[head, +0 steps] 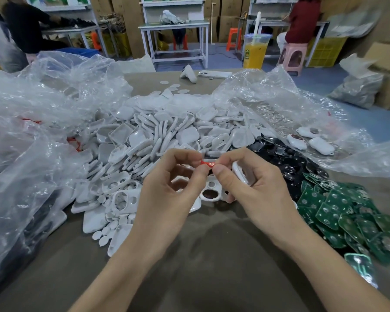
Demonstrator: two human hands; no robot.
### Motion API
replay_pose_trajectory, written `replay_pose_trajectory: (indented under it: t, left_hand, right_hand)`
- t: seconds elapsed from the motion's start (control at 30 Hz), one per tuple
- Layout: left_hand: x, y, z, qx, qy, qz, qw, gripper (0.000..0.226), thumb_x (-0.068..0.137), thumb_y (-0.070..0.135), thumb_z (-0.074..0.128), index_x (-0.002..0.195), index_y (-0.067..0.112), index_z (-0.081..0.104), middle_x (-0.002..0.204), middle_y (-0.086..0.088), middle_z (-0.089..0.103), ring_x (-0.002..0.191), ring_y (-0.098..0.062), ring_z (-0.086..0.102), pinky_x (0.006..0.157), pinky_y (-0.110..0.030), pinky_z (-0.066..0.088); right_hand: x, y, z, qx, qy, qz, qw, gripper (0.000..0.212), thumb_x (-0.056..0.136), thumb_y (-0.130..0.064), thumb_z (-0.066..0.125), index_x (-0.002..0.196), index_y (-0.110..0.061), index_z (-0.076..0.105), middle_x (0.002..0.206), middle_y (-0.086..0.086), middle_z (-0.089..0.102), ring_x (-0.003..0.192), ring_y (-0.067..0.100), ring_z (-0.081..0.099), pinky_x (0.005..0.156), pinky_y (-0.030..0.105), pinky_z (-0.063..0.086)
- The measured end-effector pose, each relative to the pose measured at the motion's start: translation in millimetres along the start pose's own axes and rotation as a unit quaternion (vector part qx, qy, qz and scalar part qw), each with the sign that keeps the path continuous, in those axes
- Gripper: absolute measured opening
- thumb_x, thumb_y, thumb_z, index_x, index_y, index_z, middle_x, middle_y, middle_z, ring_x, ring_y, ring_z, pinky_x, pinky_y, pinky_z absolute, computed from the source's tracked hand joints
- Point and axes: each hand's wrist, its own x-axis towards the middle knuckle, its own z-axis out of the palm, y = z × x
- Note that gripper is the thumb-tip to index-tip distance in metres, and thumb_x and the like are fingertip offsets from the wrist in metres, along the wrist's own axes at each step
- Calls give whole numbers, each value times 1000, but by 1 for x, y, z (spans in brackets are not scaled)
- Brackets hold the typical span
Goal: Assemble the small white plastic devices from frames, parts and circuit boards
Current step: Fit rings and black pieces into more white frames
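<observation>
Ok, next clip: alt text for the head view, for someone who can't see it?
Left hand and right hand pinch a small red part together, a white frame with holes just below. White plastic shells heap the table, green circuit boards at right.

white shells [167, 136]: glossy plastic | bags [43, 91]: clear crinkled film | table [212, 255]: matt

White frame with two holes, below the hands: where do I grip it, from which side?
Likely the near rim of the white frame, pinched top and underside, from the near side: it lies flat, table bare there, parts pile beyond.
</observation>
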Motion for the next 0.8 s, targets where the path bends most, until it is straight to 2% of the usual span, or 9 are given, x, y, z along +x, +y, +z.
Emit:
replay_pose_trajectory:
  t: [0.1, 0.23, 0.37, 0.5, 0.57, 0.63, 0.67, 0.73, 0.8]
  left_hand:
    - [0, -2, -2, 38, -7, 32, 999, 14, 92, 22, 73, 87, 33, 67, 85, 10, 72, 73, -12, 66, 65, -17, 51]
    - [-1, -1, -1, 60, -3, 52, 997, 13, 92, 24, 73, 84, 32, 66, 86, 10, 73, 77, -10, 67, 67, -15, 50]
    - [-4, 1, 2, 31, -5, 23, 999, 16, 91, 21, 73, 81, 30, 65, 81, 10, 73, 65, -9, 64, 59, -15, 48]
    - [-5, 4, 5, -2, -19, 5, 1000, 15, 91, 17, 72, 79, 21, 63, 76, 8, 72, 64, -15, 62, 58, -22, 51]
    - [-4, 5, 3, -9, -16, 5, 1000, 15, 92, 16, 70, 79, 18, 63, 72, 5, 68, 63, -14, 61, 56, -17, 47]
    - [-2, 6, 2, -9, -12, 7, 1000, 15, 92, 19, 69, 79, 20, 63, 72, 2, 68, 64, -16, 63, 58, -16, 48]
    - [-2, 6, 1, -11, -10, 7, 1000, 14, 92, 20, 69, 79, 20, 63, 72, 0, 68, 66, -18, 64, 60, -15, 48]
    - [-1, 6, -1, -12, -10, 7, 1000, 14, 93, 18, 69, 80, 18, 63, 73, -2, 69, 67, -19, 66, 61, -14, 48]
    - [-2, 6, -1, -11, -19, 5, 1000, 15, 94, 16, 69, 81, 17, 63, 73, -2, 69, 64, -15, 67, 58, -14, 48]
  right_hand:
    - [0, -2, -1, 0, -1, 10, 1000, 8, 95, -26, 69, 89, -30, 67, 74, -19, 64, 62, 14, 56, 56, 34, 52]
    - [0, -4, 0, 57, -21, 56, 997, 9, 96, -32, 64, 88, -28, 66, 74, -11, 63, 60, 13, 57, 55, 26, 51]
    - [5, -5, -2, 201, -37, 153, 967, 45, 91, -62, 52, 80, -21, 66, 79, 3, 67, 50, 19, 60, 46, 29, 48]
    - [6, -4, -6, 233, -58, 231, 943, 68, 68, -91, 47, 79, -27, 68, 71, 8, 68, 33, 15, 49, 39, 20, 41]
    - [6, -2, -6, 218, -80, 237, 943, 69, 66, -92, 44, 83, -30, 69, 70, 8, 69, 30, 12, 44, 37, 20, 39]
    - [6, -1, -5, 201, -102, 236, 945, 82, 68, -90, 42, 97, -17, 65, 71, 9, 72, 29, 11, 42, 37, 22, 41]
    - [6, -1, -5, 193, -108, 230, 948, 85, 70, -89, 43, 97, -11, 63, 73, 12, 74, 29, 11, 41, 38, 23, 43]
    - [6, -1, -4, 186, -103, 213, 954, 73, 76, -83, 48, 84, -13, 65, 77, 15, 75, 31, 14, 42, 40, 25, 45]
    - [7, 1, -5, 176, -70, 203, 961, 66, 79, -78, 52, 68, -13, 62, 68, 11, 72, 33, 15, 44, 39, 23, 41]
